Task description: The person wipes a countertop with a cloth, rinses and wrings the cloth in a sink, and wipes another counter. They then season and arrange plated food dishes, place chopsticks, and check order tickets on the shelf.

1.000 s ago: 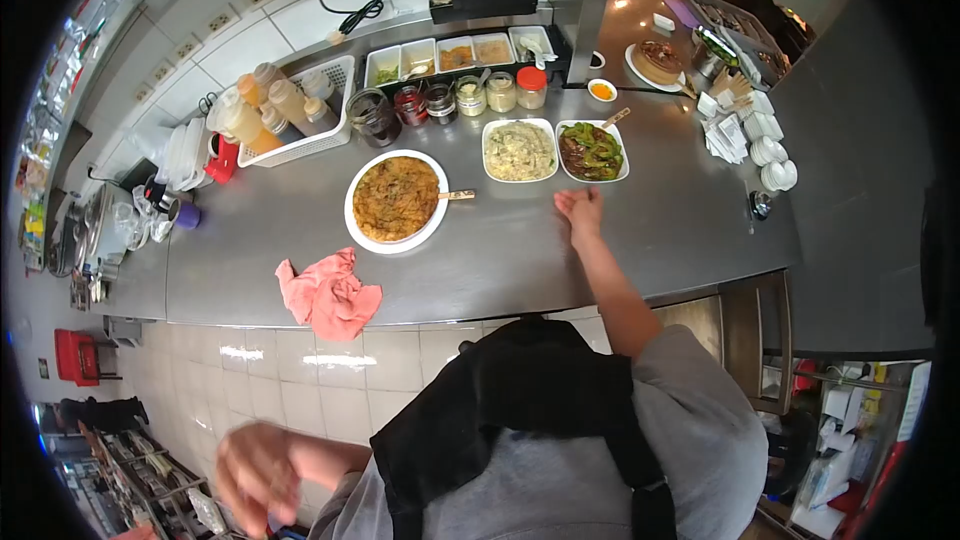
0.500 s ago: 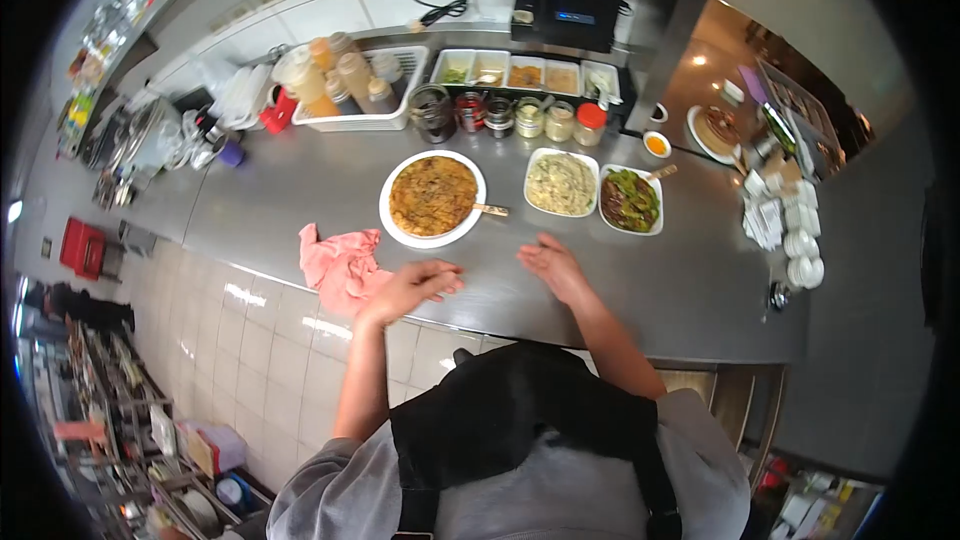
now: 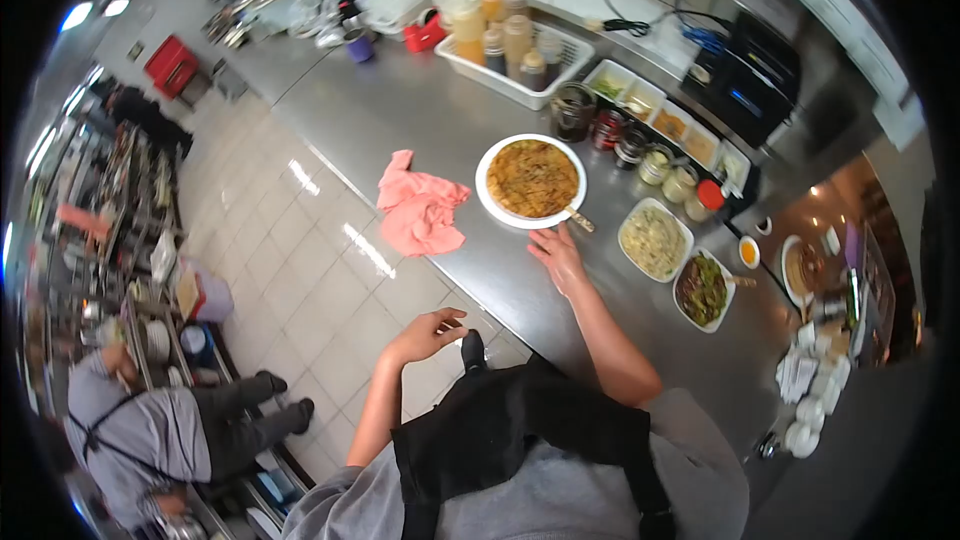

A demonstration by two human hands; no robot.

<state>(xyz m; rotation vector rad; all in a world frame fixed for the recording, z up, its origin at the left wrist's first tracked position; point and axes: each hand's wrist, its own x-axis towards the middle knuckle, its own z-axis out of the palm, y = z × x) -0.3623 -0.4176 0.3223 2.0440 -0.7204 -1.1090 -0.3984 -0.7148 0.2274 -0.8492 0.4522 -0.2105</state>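
My right hand is over the steel counter, fingers stretched out just below a white plate. On that plate lies a round, browned omelette-like dish, and a patterned utensil handle sticks out over the rim. Whether my fingertips touch the plate I cannot tell. My left hand hovers off the counter's front edge, above the tiled floor, its fingers loosely bent and holding nothing. A crumpled pink cloth lies at the counter edge, left of the plate.
Right of the plate stand a bowl of pale rice-like food and a bowl of dark meat with greens. Behind are lidded jars, a white basket of sauce bottles and a black printer. Another person bends at shelving, lower left.
My view has turned left, bringing the other person into sight. My right hand is now close to the plate's rim. My left hand has drawn back from the counter over the floor.
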